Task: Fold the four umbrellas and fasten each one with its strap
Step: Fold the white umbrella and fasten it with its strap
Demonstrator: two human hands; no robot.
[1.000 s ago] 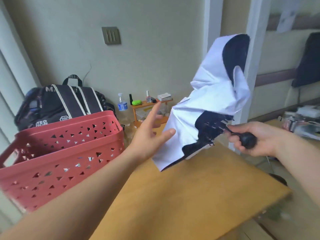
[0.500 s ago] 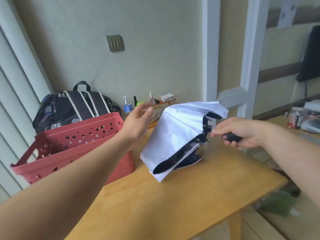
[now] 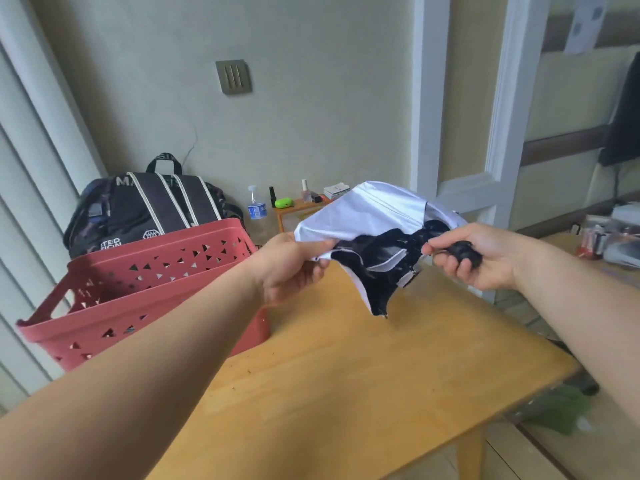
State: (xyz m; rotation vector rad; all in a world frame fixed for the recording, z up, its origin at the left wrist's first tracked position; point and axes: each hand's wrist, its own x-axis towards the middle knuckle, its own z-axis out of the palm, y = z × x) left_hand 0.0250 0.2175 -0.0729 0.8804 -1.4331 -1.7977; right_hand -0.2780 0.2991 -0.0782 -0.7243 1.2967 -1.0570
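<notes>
Red basket point(image 3: 156, 289) sits at the tabletop's point(image 3: 346, 393) far left edge, black bag point(image 3: 152, 209) behind it. Just right of the basket, the left hand point(image 3: 287, 268) pinches the white canopy edge of the umbrella point(image 3: 374, 237), which hangs half-collapsed above the tabletop. Right of the canopy, the right hand point(image 3: 478, 258) has its grip curled round the black handle point(image 3: 462, 252).

White-and-black umbrella point(image 3: 374, 223) — red basket point(image 3: 156, 282)
</notes>
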